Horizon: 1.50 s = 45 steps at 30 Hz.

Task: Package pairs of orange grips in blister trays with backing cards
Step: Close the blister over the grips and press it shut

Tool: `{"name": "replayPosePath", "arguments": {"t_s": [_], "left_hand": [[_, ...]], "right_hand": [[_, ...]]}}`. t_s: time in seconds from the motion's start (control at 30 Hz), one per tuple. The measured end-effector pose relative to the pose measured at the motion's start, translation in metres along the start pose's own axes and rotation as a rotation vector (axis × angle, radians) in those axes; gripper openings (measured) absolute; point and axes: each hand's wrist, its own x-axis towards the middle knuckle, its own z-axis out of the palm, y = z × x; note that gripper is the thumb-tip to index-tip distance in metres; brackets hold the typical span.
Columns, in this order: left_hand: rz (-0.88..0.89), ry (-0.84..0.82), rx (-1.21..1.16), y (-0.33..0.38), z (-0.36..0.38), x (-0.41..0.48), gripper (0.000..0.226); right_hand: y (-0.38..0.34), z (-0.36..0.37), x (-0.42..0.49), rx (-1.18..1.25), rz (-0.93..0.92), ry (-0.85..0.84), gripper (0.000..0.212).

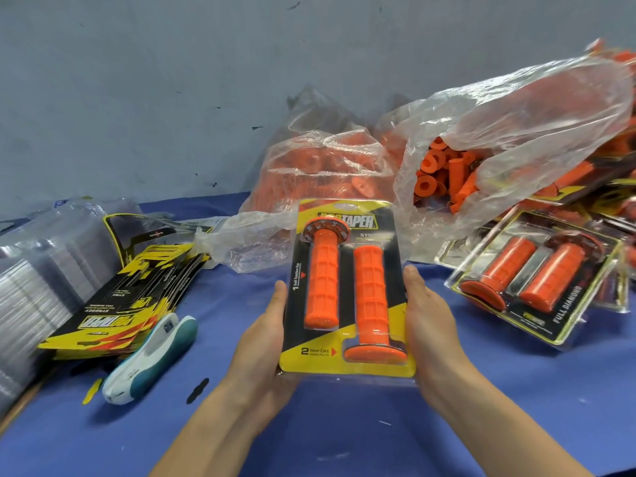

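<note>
From my head camera, I hold a filled blister pack [347, 287] up between both hands, above the blue table cover [344, 425]. My left hand [265, 342] cups its left edge, thumb lying straight along the side, the other fingers hidden behind the card, so I cannot tell how far they curl. My right hand [428, 325] grips the right edge the same way, thumb along the rim, fingers out of sight behind.

Inside the pack two orange grips [321, 280] lie side by side on the yellow-and-black backing card [309, 354], one flange up, the other flange down.

Left of the pack, a fanned pile of loose backing cards [127, 297] lies on the cover, and beyond it to the far left stands a stack of clear blister trays [41, 270]. Just beside the cards, nearer the pack, rests a white and teal hand tool [151, 352]; what kind I cannot tell.

Behind the pack sit two clear plastic bags: one closed bag of orange parts [323, 170] directly behind, and an open bag [516, 132] to the right with loose grips [447, 177] spilling at its mouth. Right of the pack, finished packs [537, 280] lie heaped, overlapping one another.
</note>
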Motion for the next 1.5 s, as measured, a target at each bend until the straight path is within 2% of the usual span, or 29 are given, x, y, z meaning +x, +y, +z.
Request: {"name": "replayPosePath", "arguments": {"t_s": [0.13,0.3,0.37,0.5,0.57,0.63,0.73,0.87,1.0,1.17,1.3,1.4,1.5], "left_hand": [[0.004,-0.017,-0.042,-0.002,0.002,0.002,0.055],[0.141,-0.003,0.215,0.001,0.01,0.007,0.068],[0.23,-0.064,0.291,0.003,0.017,0.007,0.064],[0.217,-0.262,0.252,-0.004,0.044,0.002,0.044],[0.282,-0.24,0.261,-0.009,0.064,-0.002,0.036],[0.387,-0.167,0.323,-0.011,0.084,-0.008,0.044],[0.542,-0.182,0.483,-0.009,0.107,-0.015,0.061],[0.679,-0.16,0.555,-0.011,0.147,-0.018,0.06],[0.654,-0.086,0.426,-0.008,0.207,-0.007,0.061],[0.51,-0.292,0.077,0.035,0.309,0.032,0.048],[0.406,-0.312,-0.061,0.08,0.395,0.077,0.037],[0.35,-0.292,-0.058,0.111,0.444,0.118,0.031],[0.455,-0.153,0.13,0.129,0.469,0.152,0.027]], "right_hand": [[-0.004,-0.001,0.002,-0.013,0.011,0.005,0.047],[-0.02,-0.009,0.001,-0.012,-0.058,-0.006,0.044],[-0.028,-0.015,0.0,-0.019,-0.098,-0.001,0.044],[-0.046,-0.038,0.002,0.008,-0.184,0.053,0.042],[-0.056,-0.052,0.003,0.005,-0.221,0.068,0.039],[-0.067,-0.065,0.005,0.016,-0.262,0.074,0.036],[-0.082,-0.087,0.009,0.066,-0.318,0.105,0.04],[-0.102,-0.121,0.014,0.287,-0.296,0.104,0.045],[-0.112,-0.159,0.025,0.5,-0.252,0.087,0.058],[-0.115,-0.18,0.039,0.597,-0.225,0.126,0.042],[-0.115,-0.187,0.046,0.621,-0.2,0.106,0.043],[-0.115,-0.189,0.052,0.624,-0.203,0.097,0.042],[-0.111,-0.191,0.06,0.572,-0.178,0.099,0.046]]}}
